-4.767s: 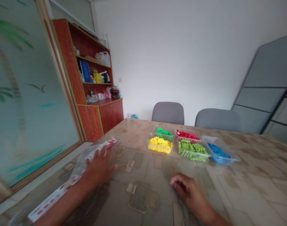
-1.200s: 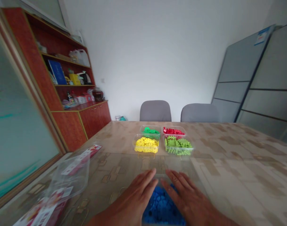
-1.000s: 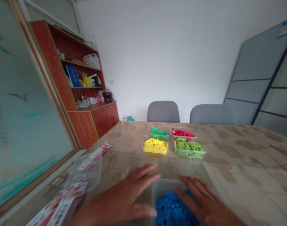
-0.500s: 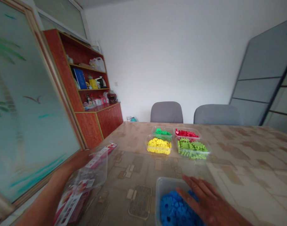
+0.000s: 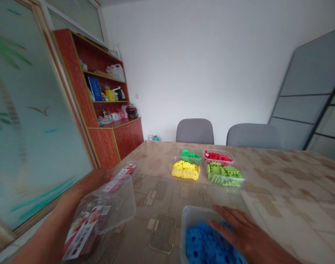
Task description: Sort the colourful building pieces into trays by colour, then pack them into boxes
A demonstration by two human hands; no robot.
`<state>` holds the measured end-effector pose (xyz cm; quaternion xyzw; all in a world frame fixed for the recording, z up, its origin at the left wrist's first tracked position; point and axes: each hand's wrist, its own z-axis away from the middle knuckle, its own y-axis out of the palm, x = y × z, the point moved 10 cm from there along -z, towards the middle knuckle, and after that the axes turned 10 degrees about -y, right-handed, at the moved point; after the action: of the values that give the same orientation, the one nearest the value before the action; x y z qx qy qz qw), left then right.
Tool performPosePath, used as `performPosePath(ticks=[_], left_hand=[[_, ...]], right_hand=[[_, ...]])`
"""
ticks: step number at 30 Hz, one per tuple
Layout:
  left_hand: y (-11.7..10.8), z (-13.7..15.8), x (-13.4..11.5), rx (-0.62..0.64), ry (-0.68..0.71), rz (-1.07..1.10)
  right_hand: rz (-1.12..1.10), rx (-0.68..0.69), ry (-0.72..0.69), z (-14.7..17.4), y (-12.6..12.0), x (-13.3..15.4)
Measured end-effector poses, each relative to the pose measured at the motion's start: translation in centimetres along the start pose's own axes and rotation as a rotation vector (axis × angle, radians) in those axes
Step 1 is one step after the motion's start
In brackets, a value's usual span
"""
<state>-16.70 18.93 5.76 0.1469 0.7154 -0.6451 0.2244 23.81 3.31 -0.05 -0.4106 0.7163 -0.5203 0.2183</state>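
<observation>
In the lower middle stands a clear plastic box (image 5: 185, 223) filled with blue flower-shaped interlocking pieces (image 5: 200, 242). My right hand (image 5: 239, 231) lies over its right rim, fingers stretched out and thumb above the pieces. On the left, my left hand (image 5: 97, 179) is closed at the far edge of a tilted clear plastic lid (image 5: 119, 205); the fingertips are partly hidden behind it. Under and beside that arm lie clear plastic lids with red and white labels, one nearer me (image 5: 83, 233) and one farther off (image 5: 127, 170).
Beyond my hands are open boxes of yellow pieces (image 5: 186, 170), light-green pieces (image 5: 224, 172), green pieces (image 5: 189, 154) and red pieces (image 5: 218, 157). Two grey chairs (image 5: 195, 131) stand behind the patterned table (image 5: 269, 176). A frosted glass panel (image 5: 54, 139) borders the left side.
My left hand and the clear lid have shifted slightly right, and the lid shows more fully. My right hand stays at the box of blue pieces.
</observation>
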Motion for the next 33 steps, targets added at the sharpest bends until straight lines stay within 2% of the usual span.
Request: performPosePath(ticks=[4, 7, 11, 16, 19, 21, 26, 33], left_hand=[[0.5, 1.2, -3.0, 0.192, 0.084, 0.073], [0.5, 2.6, -5.5, 0.305, 0.122, 0.281], [1.2, 3.8, -8.2, 0.364, 0.124, 0.557], [5.8, 6.3, -12.8, 0.503, 0.219, 0.707], [9.9, 8.9, -15.6, 0.672, 0.231, 0.795], [11.9, 10.5, -17.0, 0.741, 0.229, 0.844], [14.8, 13.7, -18.2, 0.873, 0.208, 0.845], [16.7, 15.7, -18.1, 0.957, 0.236, 0.726]], right_hand=[[-0.090, 0.045, 0.141, -0.9, -2.7, 0.7], [-0.147, -0.013, 0.238, -0.8, -2.9, -0.5], [-0.253, -0.135, 0.339, -0.6, -3.1, -2.2], [-0.405, -0.303, 0.450, -0.4, -4.9, -2.7], [-0.476, -0.334, 0.511, -0.1, -4.9, -3.5], [-0.473, -0.345, 0.544, 0.4, -4.6, -4.5], [-0.511, -0.391, 0.567, 1.0, -3.7, -7.0], [-0.558, -0.388, 0.576, 1.0, -3.0, -8.0]])
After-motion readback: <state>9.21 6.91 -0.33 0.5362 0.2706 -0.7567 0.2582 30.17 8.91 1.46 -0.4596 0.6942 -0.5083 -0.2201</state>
